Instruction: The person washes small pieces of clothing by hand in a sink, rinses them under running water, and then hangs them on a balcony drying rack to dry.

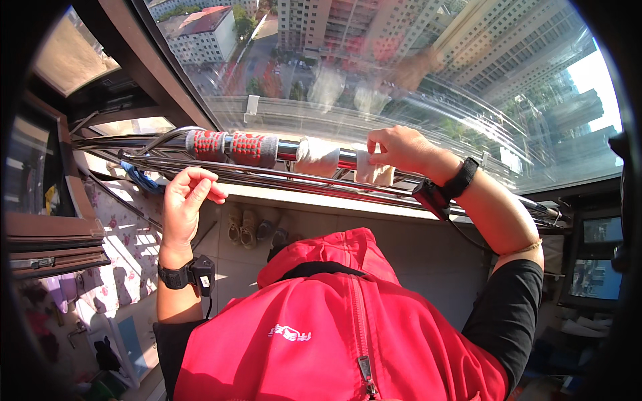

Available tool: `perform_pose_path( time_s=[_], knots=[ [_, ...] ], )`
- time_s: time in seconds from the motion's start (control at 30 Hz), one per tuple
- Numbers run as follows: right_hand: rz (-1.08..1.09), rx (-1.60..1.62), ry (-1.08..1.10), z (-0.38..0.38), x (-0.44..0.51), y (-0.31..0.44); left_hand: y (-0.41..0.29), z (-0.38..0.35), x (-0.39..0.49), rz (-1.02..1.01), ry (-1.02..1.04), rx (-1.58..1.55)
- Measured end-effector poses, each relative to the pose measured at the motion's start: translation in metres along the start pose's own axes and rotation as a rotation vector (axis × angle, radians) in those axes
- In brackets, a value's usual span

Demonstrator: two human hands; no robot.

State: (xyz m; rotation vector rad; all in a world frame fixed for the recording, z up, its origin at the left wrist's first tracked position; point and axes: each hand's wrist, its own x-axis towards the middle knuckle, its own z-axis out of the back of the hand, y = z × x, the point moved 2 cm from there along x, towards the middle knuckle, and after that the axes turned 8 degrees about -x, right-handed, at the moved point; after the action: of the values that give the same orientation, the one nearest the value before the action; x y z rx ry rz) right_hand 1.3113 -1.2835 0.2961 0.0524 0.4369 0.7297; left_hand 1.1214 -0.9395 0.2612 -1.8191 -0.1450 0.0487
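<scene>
My right hand (398,150) pinches the upper edge of a white sock (373,173) draped over a metal rail of the drying rack (281,173). Just left of it, a second white sock (317,156) hangs over the same rail. Farther left, two grey socks with red dots lie over the rail side by side, one grey sock (255,149) nearer the middle and the other grey sock (205,144) at the left. My left hand (188,198) is raised below them, on the near side of the rack, with its fingers curled and nothing seen in them.
A large window (351,85) stands beyond the rack, with buildings outside. Blue cord or cloth (140,179) hangs at the rack's left end. Shoes (242,228) stand on the floor below. An opened window frame (55,235) juts in at the left, over a flowered cloth (120,250).
</scene>
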Motion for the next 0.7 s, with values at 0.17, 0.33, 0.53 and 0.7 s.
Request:
perform_pose_path(
  time_s=[0.17, 0.33, 0.53, 0.7],
  knots=[
    [0.127, 0.066, 0.097, 0.004, -0.002, 0.008, 0.005, 0.003, -0.001, -0.007, -0.026, -0.030],
    [0.207, 0.355, 0.196, 0.004, -0.010, 0.020, 0.010, 0.009, -0.001, 0.001, -0.037, -0.027],
    [0.381, 0.094, -0.006, 0.003, -0.008, 0.018, 0.008, 0.012, -0.001, -0.007, -0.030, -0.035],
    [0.311, 0.126, 0.113, -0.011, -0.011, 0.006, 0.011, 0.017, -0.004, -0.005, -0.034, -0.028]
  ],
)
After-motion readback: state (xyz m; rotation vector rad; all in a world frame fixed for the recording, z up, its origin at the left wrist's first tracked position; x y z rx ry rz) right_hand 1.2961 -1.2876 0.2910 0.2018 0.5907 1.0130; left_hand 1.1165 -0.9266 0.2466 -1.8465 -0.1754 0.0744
